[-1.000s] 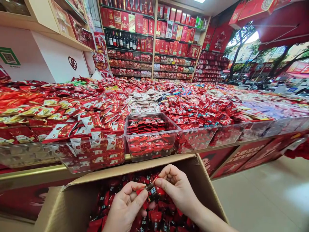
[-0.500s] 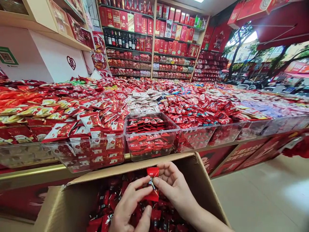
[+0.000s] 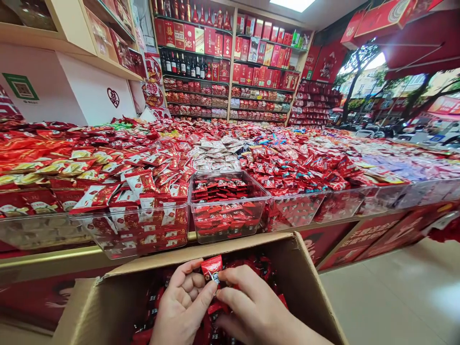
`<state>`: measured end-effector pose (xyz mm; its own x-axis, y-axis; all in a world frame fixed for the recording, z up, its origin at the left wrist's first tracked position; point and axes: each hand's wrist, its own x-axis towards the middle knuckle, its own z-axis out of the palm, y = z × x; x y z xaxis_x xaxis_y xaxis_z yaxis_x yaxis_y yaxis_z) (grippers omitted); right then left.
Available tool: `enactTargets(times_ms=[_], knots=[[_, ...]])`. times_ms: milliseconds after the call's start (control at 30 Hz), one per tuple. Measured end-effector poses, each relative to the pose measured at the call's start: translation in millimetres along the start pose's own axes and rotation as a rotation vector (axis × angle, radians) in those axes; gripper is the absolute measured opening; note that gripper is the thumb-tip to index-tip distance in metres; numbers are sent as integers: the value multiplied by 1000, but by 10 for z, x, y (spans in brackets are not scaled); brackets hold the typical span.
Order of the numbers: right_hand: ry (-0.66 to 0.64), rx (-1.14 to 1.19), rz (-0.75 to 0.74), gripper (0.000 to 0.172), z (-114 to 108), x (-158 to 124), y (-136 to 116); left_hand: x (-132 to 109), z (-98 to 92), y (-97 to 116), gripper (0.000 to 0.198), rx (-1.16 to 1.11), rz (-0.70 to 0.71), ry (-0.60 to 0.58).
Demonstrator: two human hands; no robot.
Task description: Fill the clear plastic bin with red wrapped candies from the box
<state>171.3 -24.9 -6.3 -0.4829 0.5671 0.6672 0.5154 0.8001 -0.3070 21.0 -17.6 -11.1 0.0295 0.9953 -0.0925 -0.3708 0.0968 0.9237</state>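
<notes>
Near field. Left hand with palm partly toward the camera, thumb and index finger pinching a red packet, remaining fingers curled in. Right hand with back upward, two fingertips against the packet's right and lower edge; underside blurred, so cannot tell whether closed in a grip. Packet slightly tilted, red crimped end uppermost, pale lettering on a dark band lower down. Position: above the opening of a cardboard box. Inside the box, below both hands: many loose packets in similar red and dark wrapping, partly hidden.

Next out, past the box's far rim: counter with gold-coloured edge. On it, straight ahead, a clear tub with red sweets inside, level below the rim. Just left, a second tub, heaped above its rim with red-and-white packs. To the right, a row of further tubs. Behind, a broad spread of small wrapped goods, with a white pile near the middle.

Far: wood-framed shelves with dark bottles and red boxes. Far right: trees, red awning.
</notes>
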Motion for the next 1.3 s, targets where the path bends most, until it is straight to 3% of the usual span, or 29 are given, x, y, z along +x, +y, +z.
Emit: enactTargets(times_ms=[67, 167, 300, 367, 533, 800, 1100, 1300], knots=[[6, -132, -116, 18, -90, 49, -20, -38, 19, 53, 44, -59, 4, 22], [54, -132, -199, 21, -334, 257, 4, -84, 32, 115, 36, -64, 71, 49], [151, -177, -77, 12, -663, 829, 289, -75, -15, 106, 29, 35, 56, 14], [61, -234, 48, 5, -715, 1161, 522, -51, -55, 78, 29, 61, 38, -6], [-426, -276, 236, 4, -517, 1700, 981, -6, -121, 36, 29, 125, 15, -59], [-604, -322, 206, 2, -230, 1747, 1200, -28, -77, -4, 21, 125, -47, -37], [-805, -200, 364, 30, -225, 1736, 1292, -9, -110, -158, 16, 355, -86, -181], [-827, -200, 432, 27, -249, 1744, 1232, 1, -97, -181, 18, 473, -98, -249]])
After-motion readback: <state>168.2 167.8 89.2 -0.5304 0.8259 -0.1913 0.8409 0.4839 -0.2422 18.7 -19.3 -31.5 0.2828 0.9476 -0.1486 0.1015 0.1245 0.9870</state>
